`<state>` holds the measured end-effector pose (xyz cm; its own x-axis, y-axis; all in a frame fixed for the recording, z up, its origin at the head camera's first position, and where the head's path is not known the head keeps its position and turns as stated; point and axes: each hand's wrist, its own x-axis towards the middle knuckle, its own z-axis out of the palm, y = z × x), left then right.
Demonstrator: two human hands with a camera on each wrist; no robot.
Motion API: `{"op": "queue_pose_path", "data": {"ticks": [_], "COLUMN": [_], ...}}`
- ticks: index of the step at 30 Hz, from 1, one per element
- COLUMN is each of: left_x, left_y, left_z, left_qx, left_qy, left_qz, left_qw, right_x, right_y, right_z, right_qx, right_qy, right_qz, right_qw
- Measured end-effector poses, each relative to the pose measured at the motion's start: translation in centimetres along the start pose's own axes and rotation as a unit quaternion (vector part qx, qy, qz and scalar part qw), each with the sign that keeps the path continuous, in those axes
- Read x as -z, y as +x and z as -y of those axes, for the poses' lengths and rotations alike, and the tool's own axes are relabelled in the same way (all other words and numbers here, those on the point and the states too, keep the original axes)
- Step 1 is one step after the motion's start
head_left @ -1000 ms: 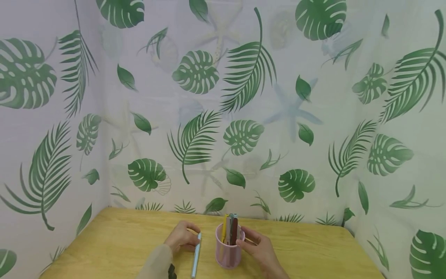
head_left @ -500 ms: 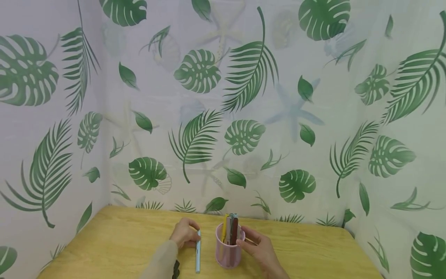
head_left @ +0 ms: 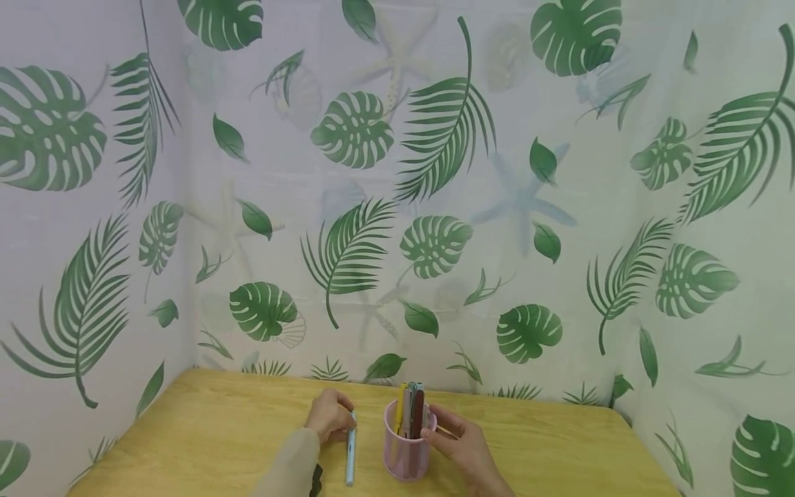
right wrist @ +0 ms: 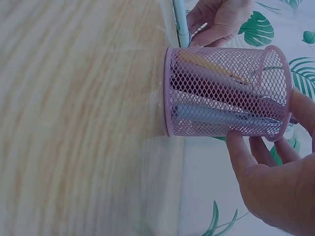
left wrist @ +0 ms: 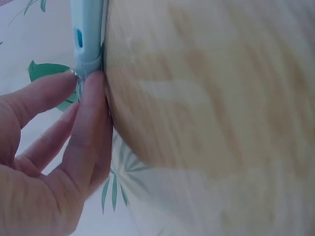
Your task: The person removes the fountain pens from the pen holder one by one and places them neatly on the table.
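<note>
A light blue pen [head_left: 350, 455] lies lengthwise on the wooden table, left of a pink mesh pen holder [head_left: 406, 459]. At the pen's far end, the thumb and fingertips of my left hand [head_left: 330, 415] pinch it; in the left wrist view the left hand [left wrist: 64, 142] has that narrow end of the pen [left wrist: 88, 34] between them. Several pens [head_left: 410, 411], yellow, grey and dark red among them, stand in the holder. My right hand [head_left: 462, 445] grips the holder by its right side near the rim, and the right wrist view shows the fingers spread along the mesh [right wrist: 221, 93].
The wooden table [head_left: 559, 449] reaches back to a pale curtain [head_left: 447, 331] printed with green leaves, which also hangs at left and right. A dark band [head_left: 315, 480] is at the left wrist, by a light sleeve [head_left: 288, 462].
My left hand has shifted slightly right, and the pen has turned to point more straight toward me, its near end a little farther away. My right hand and the holder stay almost still.
</note>
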<state>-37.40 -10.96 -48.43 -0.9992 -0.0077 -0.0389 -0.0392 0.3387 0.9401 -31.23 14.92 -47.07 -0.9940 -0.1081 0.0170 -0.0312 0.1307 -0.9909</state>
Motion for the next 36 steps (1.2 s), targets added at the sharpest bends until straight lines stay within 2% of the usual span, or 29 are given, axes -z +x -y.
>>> {"op": "queue_pose_path", "data": {"ticks": [5,10,24,36], "left_x": [0.2,0.5,1.3,1.4], "left_y": [0.0,0.2,0.1,-0.5], "left_z": [0.0,0.4,0.6,0.3], "left_qx": [-0.010,-0.003,0.025,0.008], "left_qy": [0.023,0.031,0.015,0.000], "left_qz": [-0.010,-0.008,0.007,0.020], "left_qw": [0.9996,0.9995,0.9995,0.9998], "right_x": [0.0,-0.1,-0.3,-0.1], "right_y": [0.0,0.1,-0.1,0.0], "right_z": [0.0,-0.1,-0.1,0.1], "right_qx": [0.004,0.006,0.003,-0.004], "right_qy": [-0.001,-0.001,0.000,-0.001], "right_qz": [-0.007,-0.007,-0.010,-0.014], "right_qw": [1.000,1.000,1.000,1.000]}}
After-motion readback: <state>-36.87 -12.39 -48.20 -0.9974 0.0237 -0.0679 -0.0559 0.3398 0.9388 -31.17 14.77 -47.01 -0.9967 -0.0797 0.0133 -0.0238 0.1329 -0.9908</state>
